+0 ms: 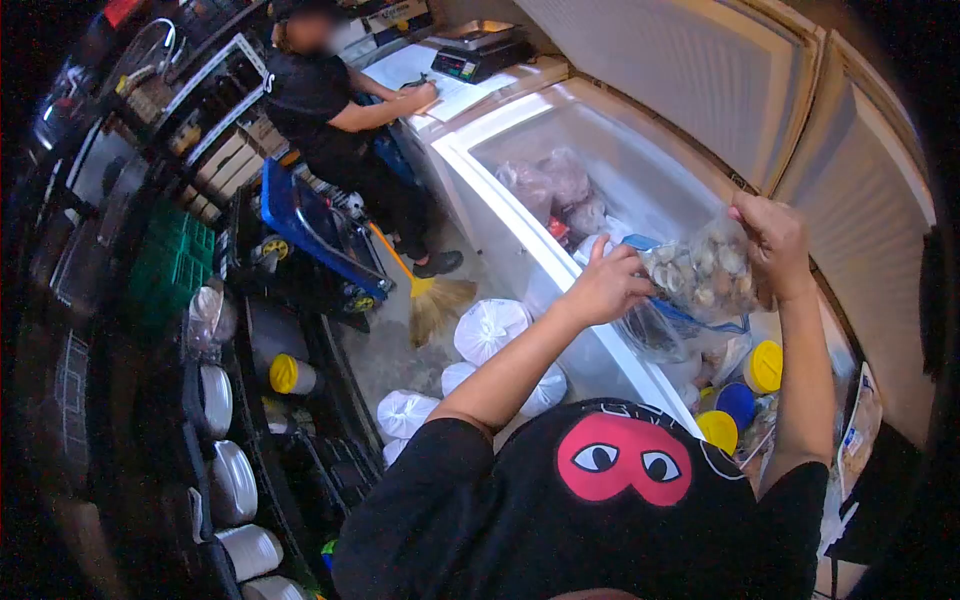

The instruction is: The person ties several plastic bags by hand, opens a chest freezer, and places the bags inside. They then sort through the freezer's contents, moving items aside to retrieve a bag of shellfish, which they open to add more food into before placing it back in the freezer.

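Observation:
Over an open chest freezer (600,345), a clear plastic bag of shell-like pieces (705,268) is held up. My right hand (775,240) grips the bag's upper right side, its fingers closed on the plastic. My left hand (608,285) is at the bag's left edge, fingers bent and slightly apart, touching the plastic near a blue rim. What its fingertips hold is hard to make out. Below the bag, yellow-lidded tubs (764,366) and a blue lid (735,405) sit in the freezer. Pinkish bagged items (548,185) lie in its far part.
Another person (325,120) writes on paper at the freezer's far end, beside a scale (480,50). White tied bags (492,330) and a broom (435,300) are on the floor. Shelving with white-lidded jars (234,483) stands at left. Raised freezer lids (690,75) are at right.

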A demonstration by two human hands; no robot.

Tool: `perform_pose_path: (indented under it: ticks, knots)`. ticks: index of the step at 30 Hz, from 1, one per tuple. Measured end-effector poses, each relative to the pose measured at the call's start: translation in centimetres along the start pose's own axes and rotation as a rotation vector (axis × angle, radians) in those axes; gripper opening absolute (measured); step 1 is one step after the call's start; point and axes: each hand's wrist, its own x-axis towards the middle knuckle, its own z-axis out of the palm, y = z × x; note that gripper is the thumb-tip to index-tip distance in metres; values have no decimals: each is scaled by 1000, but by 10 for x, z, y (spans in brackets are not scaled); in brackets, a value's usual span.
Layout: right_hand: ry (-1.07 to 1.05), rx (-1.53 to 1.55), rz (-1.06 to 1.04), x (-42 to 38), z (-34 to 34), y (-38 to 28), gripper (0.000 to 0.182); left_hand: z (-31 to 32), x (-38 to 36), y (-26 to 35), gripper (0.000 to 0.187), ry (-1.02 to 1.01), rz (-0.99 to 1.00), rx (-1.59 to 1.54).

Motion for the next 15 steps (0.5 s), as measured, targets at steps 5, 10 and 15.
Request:
perform_pose_path:
  ticks: [5, 10, 15]
  knots:
    - [47, 26, 6, -15, 16, 8, 21, -4, -1, 1, 18, -11, -5, -27]
    - [-3, 20, 55, -25, 22, 11, 19, -1, -1, -1, 17, 2, -7, -40]
    - [-15, 57, 59, -30, 28, 10, 16, -2, -2, 0, 17, -10, -9, -37]
